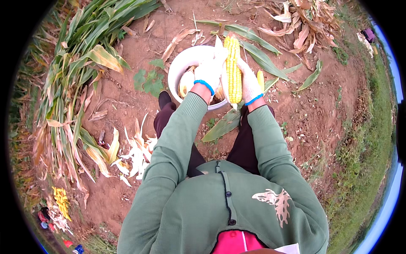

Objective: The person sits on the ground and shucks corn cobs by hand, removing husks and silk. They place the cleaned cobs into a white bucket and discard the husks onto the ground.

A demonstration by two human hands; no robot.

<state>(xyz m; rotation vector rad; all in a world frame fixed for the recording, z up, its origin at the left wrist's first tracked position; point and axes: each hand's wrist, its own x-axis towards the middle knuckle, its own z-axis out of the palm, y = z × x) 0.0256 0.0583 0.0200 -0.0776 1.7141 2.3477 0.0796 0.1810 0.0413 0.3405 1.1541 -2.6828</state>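
A yellow ear of corn (234, 71), largely bare of husk, is held upright over the right part of a white bucket (173, 74). My right hand (250, 81), in a white knit glove with a blue cuff, grips the ear along its right side. In a matching glove, my left hand (209, 71) is at the ear's left side, closed on pale husk (219, 47) that hangs off it. The left fingers are washed out by glare and partly hidden. Inside the bucket lie ears in dry husk (187, 82).
Another yellow cob (260, 81) is on the ground just right of my right glove. Cut green cornstalks (85, 57) are heaped at left, dry husks (304, 28) at upper right. Loose husks (136, 152) lie by my left leg. Several bare cobs (62, 201) form a pile at lower left.
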